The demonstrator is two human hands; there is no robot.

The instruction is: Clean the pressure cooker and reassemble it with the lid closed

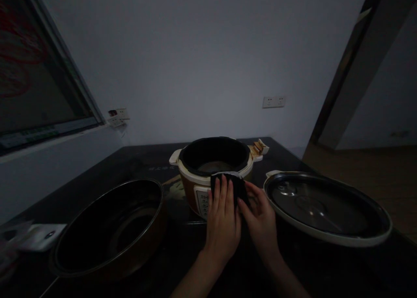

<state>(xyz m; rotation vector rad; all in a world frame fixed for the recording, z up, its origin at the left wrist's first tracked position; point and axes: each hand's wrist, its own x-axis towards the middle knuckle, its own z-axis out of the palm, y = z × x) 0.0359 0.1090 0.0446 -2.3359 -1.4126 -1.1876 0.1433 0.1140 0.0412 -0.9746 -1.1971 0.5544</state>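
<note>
An electric cooker (192,193) stands in the middle with its top off, showing a dark inside. Against the cooker's front rim, beside the control panel (202,201), is a black cloth (240,193) with a pale upper edge. My left hand (223,226) lies flat on this cloth, fingers stretched upward. On the cloth's right edge, my right hand (262,222) pinches the fabric between thumb and fingers. The part of the cooker behind the cloth and hands is hidden.
A dark round pot (156,228) sits at the left. To the right lies the cooker lid (368,241), inner side up. All stand on a black table (146,159). A white packet (44,237) is at the left edge. The wall has a socket (274,101).
</note>
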